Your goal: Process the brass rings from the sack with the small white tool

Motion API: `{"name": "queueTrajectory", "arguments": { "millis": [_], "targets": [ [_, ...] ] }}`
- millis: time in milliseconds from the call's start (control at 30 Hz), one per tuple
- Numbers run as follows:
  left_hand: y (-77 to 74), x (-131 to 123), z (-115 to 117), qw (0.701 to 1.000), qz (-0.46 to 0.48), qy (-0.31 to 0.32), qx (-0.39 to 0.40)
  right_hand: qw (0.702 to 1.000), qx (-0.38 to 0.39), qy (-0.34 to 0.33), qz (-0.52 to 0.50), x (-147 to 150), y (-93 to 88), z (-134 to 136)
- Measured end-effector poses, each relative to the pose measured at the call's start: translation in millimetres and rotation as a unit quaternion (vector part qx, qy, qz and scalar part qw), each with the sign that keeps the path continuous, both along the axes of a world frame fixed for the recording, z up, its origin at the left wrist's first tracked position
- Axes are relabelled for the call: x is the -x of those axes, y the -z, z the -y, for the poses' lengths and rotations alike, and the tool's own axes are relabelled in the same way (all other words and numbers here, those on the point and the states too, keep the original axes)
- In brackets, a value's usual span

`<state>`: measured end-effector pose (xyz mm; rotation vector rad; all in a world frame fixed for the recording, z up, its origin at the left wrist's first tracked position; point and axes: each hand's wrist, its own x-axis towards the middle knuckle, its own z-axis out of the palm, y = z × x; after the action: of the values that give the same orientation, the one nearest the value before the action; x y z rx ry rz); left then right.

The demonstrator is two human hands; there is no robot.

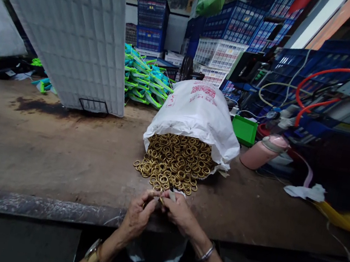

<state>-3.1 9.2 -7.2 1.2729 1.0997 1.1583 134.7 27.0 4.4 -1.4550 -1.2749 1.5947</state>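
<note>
Above the table's front edge, my left hand (139, 215) is closed, fingertips pinched at a small brass ring (161, 200). My right hand (180, 214) meets it from the other side, closed around a slim tool (172, 193) with a flat pale part and a dark tip pointing up. The tool's exact kind is unclear, and fingers cover much of the ring. Just beyond my fingertips, a heap of loose brass rings (177, 160) spills onto the wood. It comes from the mouth of a white woven sack (195, 107) lying on its side.
A tall white ribbed panel (98, 48) stands left on the brown table (58, 152). Behind it lie green and turquoise pieces (146, 80). To the right are a green tray (244, 130), a pink bottle (262, 153) and orange hoses (304, 89). Stacked crates (222, 52) fill the back.
</note>
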Motion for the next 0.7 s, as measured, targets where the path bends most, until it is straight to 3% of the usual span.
{"name": "queueTrajectory", "arguments": {
  "millis": [133,267,333,533,700],
  "targets": [
    [-1.3,2.4,1.8,0.998,-0.034,0.007,-0.042,0.997,0.064,-0.014,-0.043,3.7,-7.5,4.0],
    [-3.0,1.7,2.4,0.998,-0.039,0.041,-0.040,0.994,0.078,-0.005,-0.075,3.7,-6.0,4.3],
    [-4.5,0.2,2.9,0.998,-0.034,0.033,-0.028,0.996,0.051,0.012,-0.068,2.7,-3.5,4.5],
    [-8.7,-2.7,5.2,1.000,-0.020,-0.013,-0.013,0.989,-0.135,0.014,0.064,3.0,0.2,3.7],
    [-2.8,0.4,4.6,0.989,0.049,0.038,0.131,0.977,-0.166,0.017,0.133,7.8,1.3,2.4]
  ]
}}
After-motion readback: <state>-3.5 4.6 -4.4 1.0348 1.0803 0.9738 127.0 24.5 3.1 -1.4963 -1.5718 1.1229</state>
